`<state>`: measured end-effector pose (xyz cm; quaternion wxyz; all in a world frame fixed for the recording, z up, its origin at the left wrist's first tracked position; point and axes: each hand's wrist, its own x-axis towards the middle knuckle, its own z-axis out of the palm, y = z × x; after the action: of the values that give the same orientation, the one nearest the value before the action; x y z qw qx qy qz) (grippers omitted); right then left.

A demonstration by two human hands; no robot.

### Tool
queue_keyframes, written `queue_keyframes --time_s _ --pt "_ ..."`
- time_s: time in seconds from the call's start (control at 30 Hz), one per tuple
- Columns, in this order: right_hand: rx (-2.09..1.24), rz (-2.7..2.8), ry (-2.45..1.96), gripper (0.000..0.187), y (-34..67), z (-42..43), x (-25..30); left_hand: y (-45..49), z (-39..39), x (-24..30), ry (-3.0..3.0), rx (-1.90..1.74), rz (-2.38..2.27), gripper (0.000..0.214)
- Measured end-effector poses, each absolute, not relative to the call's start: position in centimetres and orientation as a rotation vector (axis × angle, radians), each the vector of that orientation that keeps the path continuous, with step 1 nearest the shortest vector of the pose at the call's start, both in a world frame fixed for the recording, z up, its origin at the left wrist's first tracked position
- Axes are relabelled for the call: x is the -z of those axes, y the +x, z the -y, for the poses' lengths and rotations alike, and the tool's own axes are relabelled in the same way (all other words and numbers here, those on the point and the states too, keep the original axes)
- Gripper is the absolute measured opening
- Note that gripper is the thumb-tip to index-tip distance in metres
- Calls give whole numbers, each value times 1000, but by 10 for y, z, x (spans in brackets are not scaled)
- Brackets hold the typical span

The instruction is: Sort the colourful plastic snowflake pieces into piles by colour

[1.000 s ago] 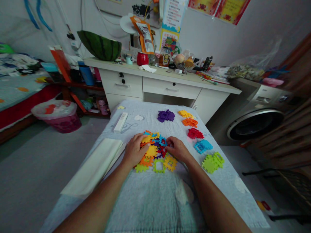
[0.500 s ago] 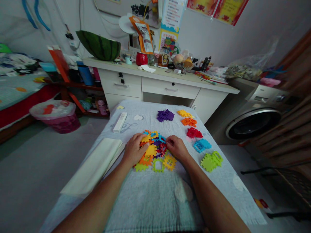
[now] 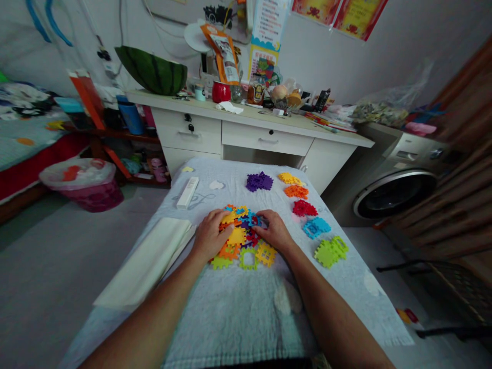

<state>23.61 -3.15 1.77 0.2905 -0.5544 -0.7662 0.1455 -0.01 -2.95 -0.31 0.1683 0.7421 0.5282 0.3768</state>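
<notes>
A mixed pile of plastic interlocking tiles (image 3: 236, 237) in yellow, orange, blue, purple, red and green lies in the middle of the cloth-covered table. My left hand (image 3: 210, 237) rests against the pile's left side, thumb apart from the fingers over the yellow and orange tiles. At the right side my right hand (image 3: 273, 230) has its thumb and fingers apart around a blue tile (image 3: 254, 219); whether it grips the tile cannot be told. Toward me lie a green frame tile (image 3: 248, 259) and a yellow window tile (image 3: 265, 253).
Single-colour groups lie beyond and to the right: purple (image 3: 259, 181), yellow (image 3: 289, 179), orange (image 3: 296, 191), red (image 3: 305, 208), blue (image 3: 316, 227) and green tiles (image 3: 330, 251). On the left are a white box (image 3: 188, 193) and a folded pale cloth (image 3: 148, 264). A white desk (image 3: 265, 137) stands behind.
My right hand has moved slightly left over the pile, its closed fingers spreading apart around the blue tile. My left hand stays at the pile's left side. The view has shifted slightly.
</notes>
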Motion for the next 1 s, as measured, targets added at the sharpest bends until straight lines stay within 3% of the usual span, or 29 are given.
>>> queue_keyframes --time_s 0.27,0.37,0.53,1.0 --pt "-318 2117 -1501 32 238 40 -27 -1 27 6 2122 -1083 -1485 37" --pt "-236 2085 -1642 39 238 38 -24 -1 26 7 2127 -1071 -1496 39" --pt "-144 1947 -1817 34 245 34 -27 -1 27 6 2130 -1053 -1500 39" --pt "-150 1790 -2025 20 357 63 -75 -3 22 13 2148 -1056 -1511 40"
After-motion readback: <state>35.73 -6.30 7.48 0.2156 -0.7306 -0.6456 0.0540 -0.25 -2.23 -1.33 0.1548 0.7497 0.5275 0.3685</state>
